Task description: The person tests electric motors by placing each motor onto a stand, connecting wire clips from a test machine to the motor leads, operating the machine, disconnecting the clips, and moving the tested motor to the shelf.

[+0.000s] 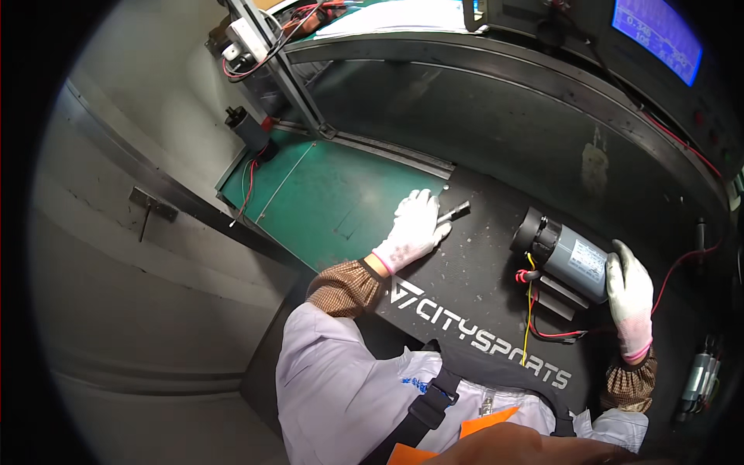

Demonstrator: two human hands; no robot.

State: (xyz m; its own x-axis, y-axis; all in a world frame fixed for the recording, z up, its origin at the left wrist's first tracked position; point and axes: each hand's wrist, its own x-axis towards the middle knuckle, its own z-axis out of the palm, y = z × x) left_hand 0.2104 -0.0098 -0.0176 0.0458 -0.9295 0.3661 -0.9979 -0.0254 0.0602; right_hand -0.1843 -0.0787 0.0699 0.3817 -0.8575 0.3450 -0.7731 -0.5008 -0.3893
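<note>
My left hand (413,230), in a white glove, rests where the green mat meets the black mat. A short black-and-silver rod (456,213) sticks out between its thumb and fingers; its kind cannot be made out. Further right, a grey cylindrical electric motor (575,262) with a black end and a white label lies on its side on the black mat. Red, black and yellow-green wires (532,310) trail from it toward me. My gloved right hand (630,293) lies along the motor's right end, fingers stretched out and touching it.
A smaller dark motor (249,132) with red wires stands at the green mat's far left corner, near a metal upright (291,74). An instrument with a blue screen (659,35) is at the upper right. Silver cylinders with wires (700,378) lie at the lower right.
</note>
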